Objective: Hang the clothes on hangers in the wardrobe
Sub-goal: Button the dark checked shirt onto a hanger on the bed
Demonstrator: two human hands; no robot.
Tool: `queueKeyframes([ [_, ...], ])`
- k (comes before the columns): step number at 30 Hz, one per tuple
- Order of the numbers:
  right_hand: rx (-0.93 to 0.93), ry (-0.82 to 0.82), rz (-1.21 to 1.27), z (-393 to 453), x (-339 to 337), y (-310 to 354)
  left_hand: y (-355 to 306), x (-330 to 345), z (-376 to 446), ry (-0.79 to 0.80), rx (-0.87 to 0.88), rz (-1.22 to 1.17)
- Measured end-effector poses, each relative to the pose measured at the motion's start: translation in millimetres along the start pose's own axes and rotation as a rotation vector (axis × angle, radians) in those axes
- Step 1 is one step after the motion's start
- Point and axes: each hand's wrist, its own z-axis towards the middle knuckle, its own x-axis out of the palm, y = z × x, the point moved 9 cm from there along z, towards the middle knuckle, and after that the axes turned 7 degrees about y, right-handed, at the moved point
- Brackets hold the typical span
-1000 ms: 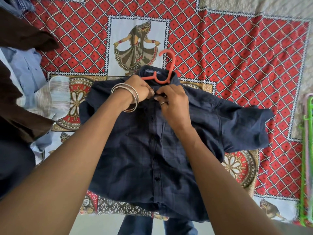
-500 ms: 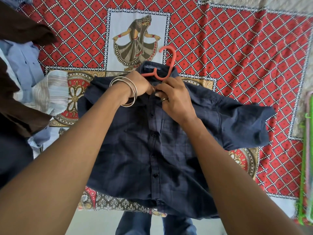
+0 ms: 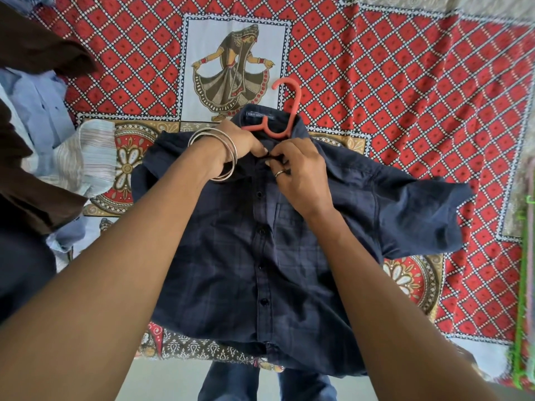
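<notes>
A dark navy short-sleeved shirt (image 3: 231, 256) lies flat on the patterned bedspread (image 3: 405, 82), front up, buttoned down its lower placket. A red plastic hanger (image 3: 285, 111) sits inside it, its hook sticking out past the collar. My left hand (image 3: 234, 146), with metal bangles on the wrist, pinches the left side of the collar opening. My right hand (image 3: 301, 172), wearing a ring, pinches the right side at the top button. Both hands meet at the neck of the shirt.
A heap of other clothes, brown, light blue and striped (image 3: 72, 157), lies at the left. Green and pink hangers (image 3: 524, 285) lie at the right edge. The bed's front edge runs below the shirt hem.
Both hands stay at the collar with small finger movements at the top button. The shirt and hanger lie where they were; the view has shifted slightly.
</notes>
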Motion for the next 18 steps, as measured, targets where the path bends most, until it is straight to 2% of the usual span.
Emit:
queueKeyframes([
  [3, -0.033, 0.014, -0.022, 6.6, -1.2, 2.5, 1.4, -0.9, 3.7, -0.023, 0.008, -0.003],
  [7, -0.062, 0.115, -0.035, 13.3, 5.7, 1.5, 2.0, -0.5, 8.0, -0.001, 0.021, 0.04],
  [10, -0.047, 0.171, -0.023, 12.2, 7.9, -4.9, -1.5, 5.7, 8.6, 0.036, 0.091, 0.125],
  [16, -0.016, 0.272, -0.027, 16.4, 14.6, -10.9, -3.6, 13.9, 5.7, 0.07, 0.312, 0.422],
  [18, -0.003, 0.319, -0.03, 15.1, 17.7, -13.5, -3.1, 12.7, 2.1, -0.056, 0.319, 0.583],
])
